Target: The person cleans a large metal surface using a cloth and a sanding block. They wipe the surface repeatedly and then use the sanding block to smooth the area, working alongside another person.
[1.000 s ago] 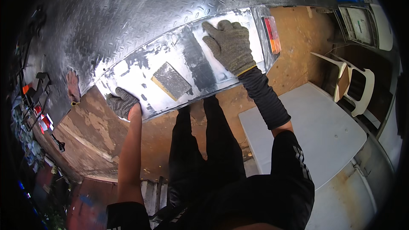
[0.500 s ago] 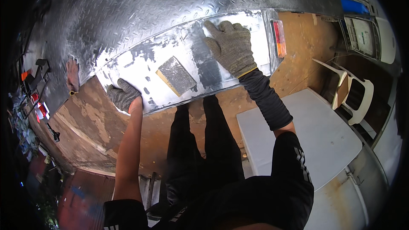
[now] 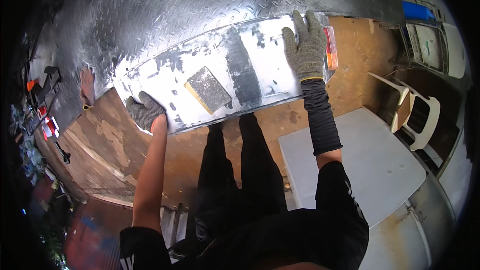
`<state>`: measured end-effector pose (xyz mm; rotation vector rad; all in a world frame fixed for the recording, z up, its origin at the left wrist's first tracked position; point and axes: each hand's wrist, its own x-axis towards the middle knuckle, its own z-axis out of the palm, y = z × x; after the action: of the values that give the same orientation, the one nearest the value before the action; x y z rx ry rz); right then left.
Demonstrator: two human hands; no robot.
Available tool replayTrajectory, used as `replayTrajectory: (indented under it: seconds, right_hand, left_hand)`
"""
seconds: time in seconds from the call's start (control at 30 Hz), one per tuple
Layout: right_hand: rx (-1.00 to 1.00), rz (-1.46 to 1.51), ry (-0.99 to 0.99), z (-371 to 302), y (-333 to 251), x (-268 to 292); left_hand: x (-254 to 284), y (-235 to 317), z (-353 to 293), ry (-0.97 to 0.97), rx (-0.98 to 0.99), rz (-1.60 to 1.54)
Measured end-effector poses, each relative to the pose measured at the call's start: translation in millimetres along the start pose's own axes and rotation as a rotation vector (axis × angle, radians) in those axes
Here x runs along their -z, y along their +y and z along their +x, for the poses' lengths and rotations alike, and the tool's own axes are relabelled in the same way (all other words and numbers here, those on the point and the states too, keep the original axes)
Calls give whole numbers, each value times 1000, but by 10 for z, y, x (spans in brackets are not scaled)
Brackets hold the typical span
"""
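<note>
Before me lies a long white panel with dark grey patches, set against a dark diamond-plate metal surface. My left hand, in a grey knit glove, rests on the panel's left end with thumb and fingers apart. At the right end my gloved right hand lies flat, fingers spread and pointing away from me, beside a red-and-orange tail light. Between the hands a worn grey sanding pad with a yellowish edge lies on the panel, touched by neither hand.
The diamond-plate metal surface stretches along the far side. A loose brownish glove lies on it at left. To the right are a light grey board and a white plastic chair. Brown, worn flooring surrounds the panel.
My right hand has slid right across the panel to its end beside the tail light, baring more of the dark patch. My left hand and the sanding pad have stayed in place.
</note>
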<state>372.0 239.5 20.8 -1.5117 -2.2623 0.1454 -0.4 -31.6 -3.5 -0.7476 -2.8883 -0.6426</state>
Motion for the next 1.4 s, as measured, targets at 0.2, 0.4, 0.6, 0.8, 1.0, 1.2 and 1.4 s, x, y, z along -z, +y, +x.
replayTrajectory:
  seconds: [0.2,0.4,0.6,0.8,1.0,1.2,1.4]
  right_hand:
    - [-10,34,16,-23,164,-136]
    - [-58,58,-16,11,71,-124]
    - [-90,48,-28,20,80,-121]
    - [-92,50,-22,10,121,-103]
    - [-93,43,-49,39,50,-67]
    - [-93,34,-61,68,60,-33]
    - [-99,24,-71,54,46,-42]
  left_hand:
    - [238,925,-203,-204,-809,-134]
    - [-334,2395,-421,-474,-1115,17]
    - [-598,2483,-409,-525,-1101,52]
    - [-591,2519,-431,-496,-1139,10]
    - [-587,2494,-403,-478,-1141,-42]
    - [-629,2479,-416,-459,-1087,-172]
    - [-640,2465,-415,-446,-1076,-177]
